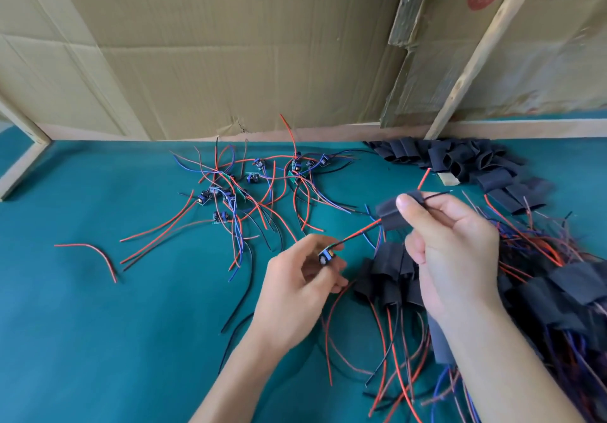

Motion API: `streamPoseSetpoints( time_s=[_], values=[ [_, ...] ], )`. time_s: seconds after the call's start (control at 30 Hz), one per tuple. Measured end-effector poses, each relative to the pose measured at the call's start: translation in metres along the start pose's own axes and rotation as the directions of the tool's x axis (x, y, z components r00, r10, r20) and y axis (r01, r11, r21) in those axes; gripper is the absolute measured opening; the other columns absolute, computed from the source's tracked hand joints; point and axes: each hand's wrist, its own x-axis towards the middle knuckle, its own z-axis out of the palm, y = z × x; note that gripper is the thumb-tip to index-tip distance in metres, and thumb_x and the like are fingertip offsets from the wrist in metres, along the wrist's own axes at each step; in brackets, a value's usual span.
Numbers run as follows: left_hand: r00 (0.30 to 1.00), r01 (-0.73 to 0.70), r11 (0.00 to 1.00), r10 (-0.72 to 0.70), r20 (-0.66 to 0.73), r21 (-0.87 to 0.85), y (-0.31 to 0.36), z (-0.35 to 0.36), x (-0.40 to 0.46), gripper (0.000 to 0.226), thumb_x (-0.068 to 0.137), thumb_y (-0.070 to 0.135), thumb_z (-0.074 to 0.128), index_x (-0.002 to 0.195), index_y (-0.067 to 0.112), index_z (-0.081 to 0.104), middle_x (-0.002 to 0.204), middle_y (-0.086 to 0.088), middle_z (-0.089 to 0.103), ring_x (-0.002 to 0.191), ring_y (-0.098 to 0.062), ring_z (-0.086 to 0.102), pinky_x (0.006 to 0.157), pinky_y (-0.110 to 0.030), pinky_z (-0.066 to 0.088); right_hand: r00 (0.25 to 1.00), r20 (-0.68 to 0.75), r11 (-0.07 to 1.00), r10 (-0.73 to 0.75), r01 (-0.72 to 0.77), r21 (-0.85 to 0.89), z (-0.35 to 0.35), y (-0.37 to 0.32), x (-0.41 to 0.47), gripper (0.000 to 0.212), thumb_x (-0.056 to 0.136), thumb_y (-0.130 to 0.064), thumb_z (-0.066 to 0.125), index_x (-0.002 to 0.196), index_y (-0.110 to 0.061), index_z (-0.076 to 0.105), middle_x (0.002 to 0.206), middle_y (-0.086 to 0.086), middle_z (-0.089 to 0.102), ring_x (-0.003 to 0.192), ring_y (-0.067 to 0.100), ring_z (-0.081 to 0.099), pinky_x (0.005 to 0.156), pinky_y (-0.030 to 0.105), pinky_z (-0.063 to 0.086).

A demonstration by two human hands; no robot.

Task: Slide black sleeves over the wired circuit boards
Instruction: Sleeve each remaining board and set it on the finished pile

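Note:
My left hand [300,278] pinches a small wired circuit board [326,256] above the teal table. Its red and black wires run up to the right and pass through a black sleeve [391,214]. My right hand [450,242] pinches that sleeve between thumb and fingers. The wire ends [427,178] stick out of the sleeve's far side. The sleeve sits on the wires, apart from the board.
Bare wired boards [230,192] lie tangled at the table's middle back. Empty black sleeves [460,159] are heaped at the back right. Sleeved boards [558,288] with wires pile up at the right. A loose red wire [95,253] lies left. Cardboard [230,44] walls the back.

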Motion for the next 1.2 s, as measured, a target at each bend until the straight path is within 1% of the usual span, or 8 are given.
streamPoseSetpoints(
  time_s=[0.17,0.4,0.57,0.73,0.9,1.0,1.1,1.2],
  values=[
    [0.997,0.037,0.999,-0.037,0.064,0.008,0.002,-0.003,0.000,0.023,0.086,0.021,0.058,0.102,0.016,0.073,0.084,-0.004,0.075,0.070,-0.016,0.073,0.063,-0.022,0.053,0.993,-0.112,0.999,-0.045,0.045,-0.002,0.000,0.003,0.001,0.030,0.090,-0.003,0.075,0.064,-0.018,0.070,0.048,-0.008,0.041,0.042,0.012,0.027,0.041,0.020,0.027],
    [0.985,0.095,0.985,-0.072,0.157,-0.145,0.002,-0.009,0.002,0.018,0.104,0.006,0.051,0.110,0.005,0.068,0.082,-0.002,0.064,0.064,-0.022,0.065,0.058,-0.028,0.053,0.980,-0.190,0.998,-0.064,0.068,0.015,0.003,0.002,0.000,0.024,0.090,-0.003,0.075,0.071,-0.014,0.068,0.050,-0.009,0.047,0.042,0.010,0.029,0.040,0.019,0.029],
    [0.992,0.081,0.970,-0.055,0.118,-0.229,-0.001,-0.009,0.003,0.019,0.100,0.002,0.055,0.109,0.007,0.071,0.080,-0.003,0.069,0.065,-0.019,0.065,0.061,-0.026,0.053,0.996,-0.090,1.000,-0.010,0.010,0.005,0.009,0.011,-0.006,0.020,0.087,-0.007,0.079,0.069,-0.014,0.072,0.048,-0.004,0.047,0.040,0.012,0.033,0.040,0.019,0.028],
    [0.991,0.089,0.943,-0.053,0.119,-0.320,0.000,-0.010,0.003,0.019,0.093,0.015,0.063,0.106,0.013,0.076,0.082,-0.007,0.069,0.066,-0.019,0.064,0.061,-0.027,0.054,0.988,0.148,0.988,0.041,-0.018,-0.154,0.012,0.018,-0.013,0.010,0.075,-0.028,0.080,0.080,-0.020,0.077,0.047,0.005,0.052,0.040,0.013,0.045,0.042,0.021,0.037],
    [0.992,0.111,0.874,-0.070,0.105,-0.472,0.002,-0.010,0.005,0.020,0.091,0.015,0.064,0.104,0.007,0.076,0.082,-0.012,0.065,0.067,-0.021,0.064,0.063,-0.027,0.055,0.971,0.235,0.994,0.048,-0.023,-0.110,0.011,0.014,-0.014,0.012,0.077,-0.026,0.080,0.083,-0.017,0.078,0.075,0.032,0.065,0.046,0.017,0.049,0.045,0.026,0.040],
    [0.993,0.106,0.868,-0.072,0.089,-0.485,0.001,-0.012,0.005,0.017,0.092,0.015,0.066,0.102,0.009,0.078,0.082,-0.012,0.065,0.068,-0.021,0.066,0.065,-0.027,0.056,0.959,0.279,0.994,0.045,-0.014,-0.110,0.011,0.017,-0.016,0.014,0.077,-0.023,0.080,0.086,-0.013,0.076,0.079,0.031,0.069,0.048,0.018,0.053,0.047,0.026,0.044],
    [0.997,0.072,0.897,-0.065,0.031,-0.436,0.002,-0.012,0.004,0.019,0.091,0.020,0.068,0.104,0.009,0.078,0.081,-0.015,0.068,0.071,-0.021,0.067,0.066,-0.026,0.056,0.949,0.311,0.994,0.050,-0.016,-0.109,0.018,0.021,-0.024,0.020,0.078,-0.020,0.079,0.094,-0.009,0.075,0.073,0.018,0.072,0.050,0.017,0.059,0.048,0.026,0.047],
    [0.999,0.033,0.938,-0.041,-0.017,-0.344,0.007,-0.015,0.004,0.014,0.087,0.028,0.075,0.094,0.016,0.079,0.079,-0.008,0.072,0.070,-0.017,0.067,0.053,-0.023,0.051,0.951,0.292,0.994,0.102,-0.085,-0.068,0.024,0.022,-0.029,0.014,0.078,-0.022,0.078,0.090,-0.014,0.076,0.073,0.018,0.073,0.050,0.018,0.061,0.048,0.027,0.049]
  ],
)
